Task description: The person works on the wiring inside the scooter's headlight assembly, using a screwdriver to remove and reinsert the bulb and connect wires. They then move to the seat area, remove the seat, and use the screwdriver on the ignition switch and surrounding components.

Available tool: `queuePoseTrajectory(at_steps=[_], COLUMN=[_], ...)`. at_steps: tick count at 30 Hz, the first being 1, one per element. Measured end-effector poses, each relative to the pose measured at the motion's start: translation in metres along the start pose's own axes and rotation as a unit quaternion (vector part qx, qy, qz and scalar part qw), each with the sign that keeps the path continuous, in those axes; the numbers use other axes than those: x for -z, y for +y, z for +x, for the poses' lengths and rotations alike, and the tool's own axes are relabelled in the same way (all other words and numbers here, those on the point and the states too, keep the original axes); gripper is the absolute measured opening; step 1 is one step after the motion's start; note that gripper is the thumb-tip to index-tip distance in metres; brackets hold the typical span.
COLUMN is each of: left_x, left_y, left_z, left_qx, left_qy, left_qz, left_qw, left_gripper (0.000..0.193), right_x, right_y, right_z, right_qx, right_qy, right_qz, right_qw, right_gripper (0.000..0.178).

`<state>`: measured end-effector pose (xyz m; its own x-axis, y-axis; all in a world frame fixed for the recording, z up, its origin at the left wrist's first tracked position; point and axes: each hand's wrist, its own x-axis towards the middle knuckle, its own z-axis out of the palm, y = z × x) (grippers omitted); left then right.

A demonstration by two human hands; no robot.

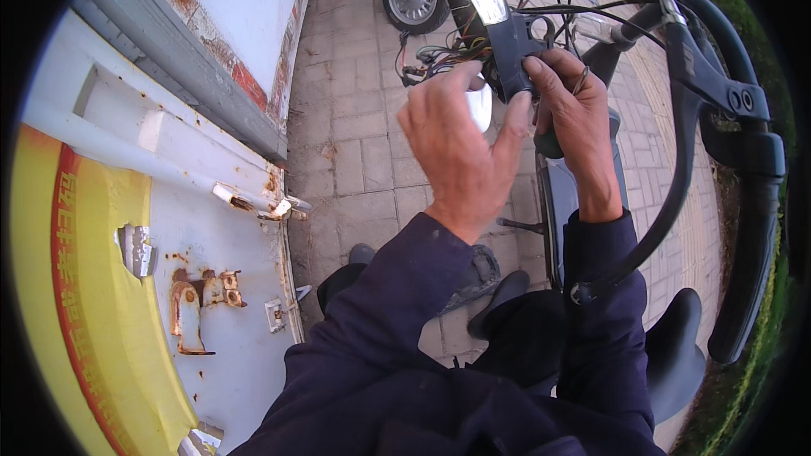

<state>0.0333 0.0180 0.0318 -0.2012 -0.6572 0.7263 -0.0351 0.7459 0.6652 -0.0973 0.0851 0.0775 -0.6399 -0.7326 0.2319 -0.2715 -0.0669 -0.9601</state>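
Black and silver, the lamp [504, 34] is above the pavement [359, 122], its right side pinched by the right hand's [576, 110] fingers; the left hand's [463, 142] spread beside it. Probably light, stiff, brittle: grip the casing [509, 59], sparing the wires [460, 52].

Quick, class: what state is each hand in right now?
Left hand: partly open, beside the curved black-and-silver lamp housing; contact unclear.
Right hand: closed, thumb and fingers holding that housing's edge.

Printed characters [66, 215] on yellow banner [127, 312]
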Motion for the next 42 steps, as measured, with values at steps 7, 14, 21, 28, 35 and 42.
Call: queuePoseTrajectory(at_steps=[7,14,21,28,35,42], left_x=[-0.025,-0.026,-0.031,-0.033,-0.027,-0.032], left_y=[-0.022,-0.033,-0.037,-0.054,-0.064,-0.053], left_z=[0.024,0.033,0.037,0.052,0.058,0.054], left_qx=[0.051,0.089,0.036,0.031,0.074,-0.093], left_qy=[0.047,0.047,0.068,0.101,0.008,0.077], left_qz=[0.042,-0.11,-0.068,-0.106,-0.226,-0.101], left_qw=[0.997,0.989,0.995,0.989,0.971,0.988], left_gripper=[0.049,0.043,0.037,0.035,0.032,0.038], right_x=[-0.009,0.0,-0.003,0.017,0.041,0.014], right_y=[0.004,-0.022,-0.029,-0.049,-0.045,-0.046], right_z=[0.001,0.019,0.032,0.007,-0.015,-0.006], right_qx=[-0.002,0.081,0.183,0.035,0.107,0.157], right_qy=[-0.044,0.096,0.068,0.001,-0.064,-0.062], right_qz=[0.022,-0.125,-0.544,-0.431,-0.537,-0.514], right_qw=[0.999,0.984,0.816,0.902,0.834,0.841], right_gripper=[0.025,0.022,0.033,0.038,0.028,0.042])
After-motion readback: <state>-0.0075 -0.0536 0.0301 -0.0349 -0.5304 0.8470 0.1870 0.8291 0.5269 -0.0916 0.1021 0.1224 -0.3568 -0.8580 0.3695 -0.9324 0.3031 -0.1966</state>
